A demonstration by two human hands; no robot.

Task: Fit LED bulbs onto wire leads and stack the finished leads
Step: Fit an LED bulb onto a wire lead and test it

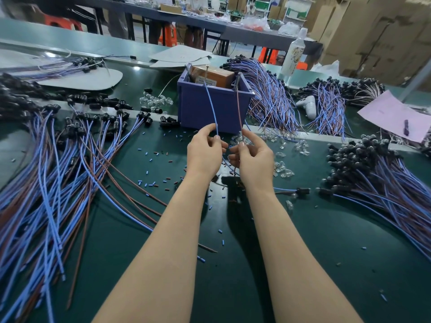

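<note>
My left hand (205,151) pinches a blue wire (211,106) that stands up from it in front of the purple bin. My right hand (253,159) pinches a brown wire (239,108) that rises beside the blue one. The two hands nearly touch above the green table. What joins the wires below is hidden by my fingers. Clear LED bulbs (283,170) lie scattered just right of my right hand. A spread of blue and brown leads with black sockets (58,173) covers the left. A stack of leads with bulbs fitted (375,180) lies at the right.
A purple bin (210,106) holding a brown box stands just behind my hands. More lead bundles (268,89) lie behind it to the right. Small blue and brown insulation bits (151,183) litter the green table (303,252). A pink sheet (394,115) and a bottle (293,54) sit at the right.
</note>
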